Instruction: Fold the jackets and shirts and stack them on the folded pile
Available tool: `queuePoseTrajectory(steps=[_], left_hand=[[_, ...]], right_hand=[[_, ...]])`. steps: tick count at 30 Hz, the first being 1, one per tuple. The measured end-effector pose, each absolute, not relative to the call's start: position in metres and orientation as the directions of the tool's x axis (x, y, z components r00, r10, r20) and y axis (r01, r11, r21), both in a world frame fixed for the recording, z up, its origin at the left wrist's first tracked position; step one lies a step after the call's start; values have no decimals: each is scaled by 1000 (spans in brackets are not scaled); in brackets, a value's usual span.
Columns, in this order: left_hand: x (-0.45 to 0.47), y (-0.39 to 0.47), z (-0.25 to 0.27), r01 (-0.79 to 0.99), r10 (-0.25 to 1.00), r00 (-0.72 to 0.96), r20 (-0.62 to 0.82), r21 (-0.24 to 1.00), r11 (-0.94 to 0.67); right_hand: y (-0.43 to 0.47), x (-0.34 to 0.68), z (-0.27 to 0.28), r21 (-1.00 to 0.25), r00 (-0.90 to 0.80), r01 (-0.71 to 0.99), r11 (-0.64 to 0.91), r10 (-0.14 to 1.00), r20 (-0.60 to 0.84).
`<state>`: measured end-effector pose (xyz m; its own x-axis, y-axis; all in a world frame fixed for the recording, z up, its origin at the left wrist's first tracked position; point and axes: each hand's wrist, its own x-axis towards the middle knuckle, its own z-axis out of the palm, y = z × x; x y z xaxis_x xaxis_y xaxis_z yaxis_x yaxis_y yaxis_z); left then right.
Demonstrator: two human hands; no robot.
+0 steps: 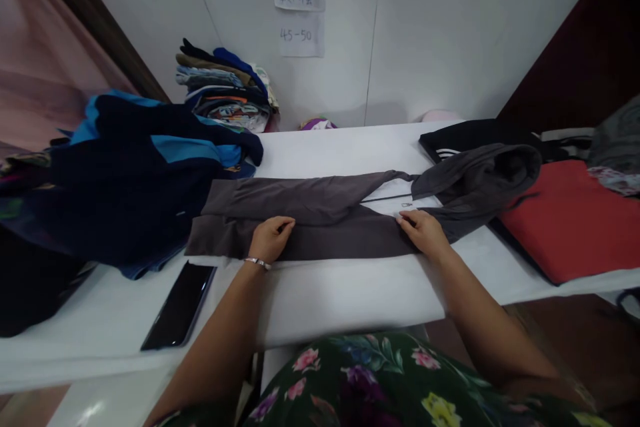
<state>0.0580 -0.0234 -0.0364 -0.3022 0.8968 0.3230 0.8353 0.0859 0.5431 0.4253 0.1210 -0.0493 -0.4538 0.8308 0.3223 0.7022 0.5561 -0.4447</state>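
Observation:
A dark grey hooded jacket (320, 203) lies lengthwise on the white table, folded narrow, its hood bunched at the right end. White lining and a zipper pull (406, 205) show in the gap below the hood. My left hand (273, 238), with a bracelet at the wrist, is closed on the jacket's near layer left of its middle, thumb and forefinger pressed together. Near the zipper, my right hand (424, 230) pinches the edge of the same layer. Its other fingers are curled and partly hidden.
Left stands a heap of navy and blue clothing (125, 180), with a black phone (180, 307) before it. Behind is a stack of folded clothes (225, 90). A red folded garment (575, 220) and a black one (480, 133) lie right. The white table (350, 293) meets a wall behind.

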Motion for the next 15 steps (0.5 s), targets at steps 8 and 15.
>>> queuePoseTrajectory(steps=[8, 15], left_hand=[[131, 21, -24, 798, 917, 201, 346, 485, -358], [174, 91, -30, 824, 891, 338, 304, 361, -436]], right_hand=[[109, 466, -52, -442, -442, 702, 558, 828, 343], [112, 482, -65, -527, -305, 672, 520, 843, 443]])
